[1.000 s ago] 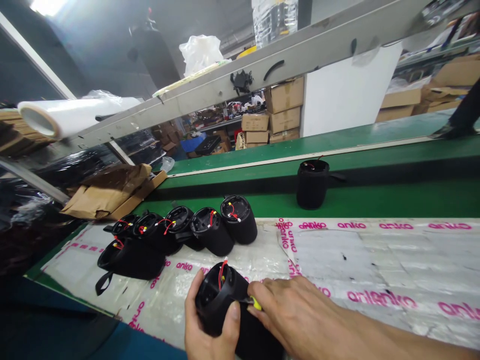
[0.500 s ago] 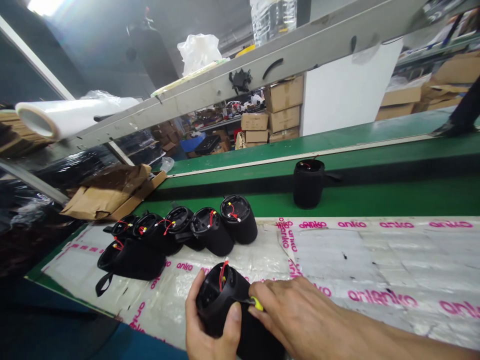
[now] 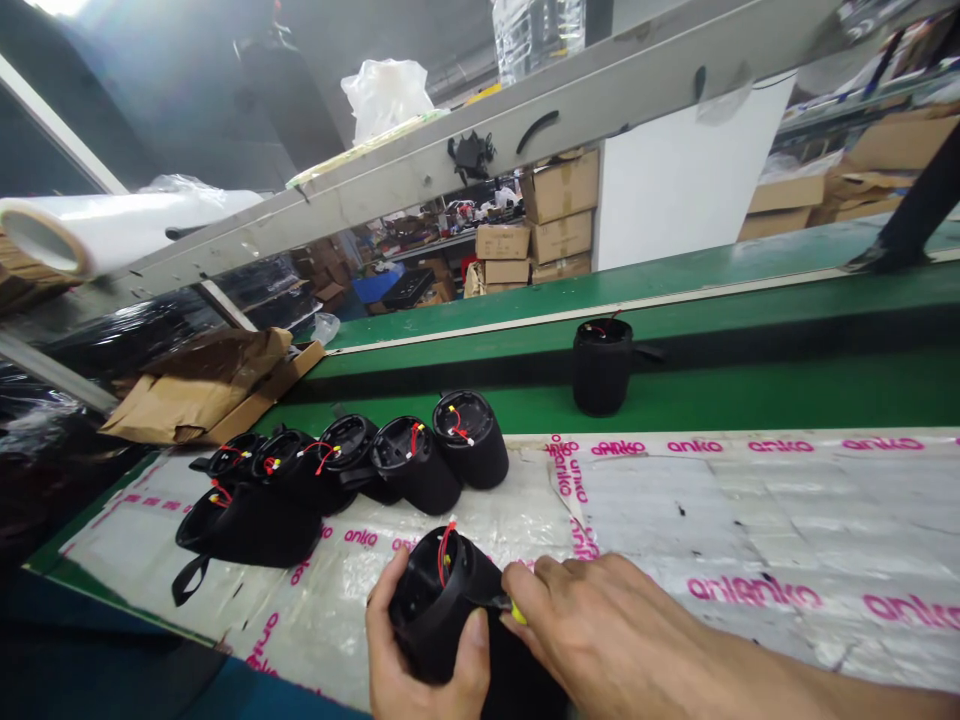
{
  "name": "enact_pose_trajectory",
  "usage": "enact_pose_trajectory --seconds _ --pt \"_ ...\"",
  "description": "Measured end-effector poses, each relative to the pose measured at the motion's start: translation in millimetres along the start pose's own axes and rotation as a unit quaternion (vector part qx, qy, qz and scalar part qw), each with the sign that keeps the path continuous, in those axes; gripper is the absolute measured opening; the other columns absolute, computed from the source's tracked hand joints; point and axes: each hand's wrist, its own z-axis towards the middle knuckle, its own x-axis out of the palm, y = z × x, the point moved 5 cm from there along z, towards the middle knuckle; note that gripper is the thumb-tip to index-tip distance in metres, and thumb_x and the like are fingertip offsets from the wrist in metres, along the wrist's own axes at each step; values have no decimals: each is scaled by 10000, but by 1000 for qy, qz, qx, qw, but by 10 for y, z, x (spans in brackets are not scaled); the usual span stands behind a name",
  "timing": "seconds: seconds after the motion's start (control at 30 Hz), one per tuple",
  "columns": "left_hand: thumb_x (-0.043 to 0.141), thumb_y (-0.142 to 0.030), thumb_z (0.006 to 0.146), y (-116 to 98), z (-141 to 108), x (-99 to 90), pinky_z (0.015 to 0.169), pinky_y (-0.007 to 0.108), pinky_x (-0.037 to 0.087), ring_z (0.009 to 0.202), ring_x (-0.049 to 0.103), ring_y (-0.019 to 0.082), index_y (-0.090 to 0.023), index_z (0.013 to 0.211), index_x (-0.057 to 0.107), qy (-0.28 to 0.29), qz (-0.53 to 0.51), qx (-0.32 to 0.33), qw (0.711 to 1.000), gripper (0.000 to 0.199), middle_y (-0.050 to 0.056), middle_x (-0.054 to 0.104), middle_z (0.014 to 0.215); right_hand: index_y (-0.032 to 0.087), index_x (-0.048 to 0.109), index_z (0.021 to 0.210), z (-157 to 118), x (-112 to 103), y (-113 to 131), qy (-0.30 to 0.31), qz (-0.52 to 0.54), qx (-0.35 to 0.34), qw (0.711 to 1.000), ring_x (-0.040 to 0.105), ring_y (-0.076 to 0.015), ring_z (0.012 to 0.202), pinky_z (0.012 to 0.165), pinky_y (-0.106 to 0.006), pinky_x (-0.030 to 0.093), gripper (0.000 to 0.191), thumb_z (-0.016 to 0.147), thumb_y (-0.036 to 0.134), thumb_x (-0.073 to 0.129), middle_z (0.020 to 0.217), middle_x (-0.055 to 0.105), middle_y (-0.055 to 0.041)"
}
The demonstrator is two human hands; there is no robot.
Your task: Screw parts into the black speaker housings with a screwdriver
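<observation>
A black fabric-covered cylinder [image 3: 457,640], which looks like a speaker housing, stands tilted at the front of the bench. Its open end shows a dark cavity with red wires and a yellow connector. My left hand [image 3: 427,650] is wrapped around its rim, thumb in front and fingers behind. In my closed right hand [image 3: 592,620] is a small yellow-handled tool [image 3: 517,612]. The tool's dark tip meets the cylinder's side just below the rim, near the left thumb. Most of the tool is hidden by the fingers, so its exact kind is unclear.
Several similar black cylinders [image 3: 416,470] with red wires stand in a cluster at left; one lies tipped over [image 3: 255,525]. Another cylinder [image 3: 602,370] stands on the green belt [image 3: 750,380]. Printed plastic sheeting [image 3: 637,500] covers the bench. A metal beam [image 3: 585,95] crosses above.
The view has shifted slightly, so the background things sit a little further left. Both hands keep their hold, with the tool still at the cylinder's side.
</observation>
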Motion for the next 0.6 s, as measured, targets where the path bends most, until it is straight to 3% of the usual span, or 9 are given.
enact_pose_trajectory --seconds 0.1,0.23,0.33,0.47,0.6 --pt "761 -486 609 -17 -19 31 820 325 577 906 684 239 -189 1238 575 -19 11 13 1000 720 88 676 1092 163 549 968 12 -45 -7 -6 -41 1 999 592 -207 539 421 -349 289 244 733 97 538 741 635 -46" --pt "797 -466 570 -17 -48 72 836 344 572 923 666 246 -196 1168 610 -45 -6 24 999 682 76 657 1070 208 493 865 91 147 -42 35 -59 -18 997 570 -211 517 377 -379 133 165 732 153 575 728 605 -23" --pt "817 -471 557 42 -25 75 860 338 554 966 648 251 -198 1222 583 -44 -35 25 998 756 78 638 1107 207 470 891 100 267 -64 15 -49 -36 998 569 -199 524 398 -379 104 186 764 135 585 735 592 -4" --pt "756 -538 626 168 100 38 727 273 543 917 629 219 -237 1398 444 3 -144 -3 990 886 52 608 1116 209 453 936 79 306 -86 -29 -13 -20 999 549 -194 495 426 -369 120 222 804 126 610 708 578 19" --pt "765 -562 614 256 179 65 718 336 557 855 671 259 -216 1364 495 93 -197 -87 972 870 63 674 1014 202 477 915 78 159 -67 -37 -22 -19 999 551 -194 513 419 -365 163 228 768 96 615 716 597 -1"
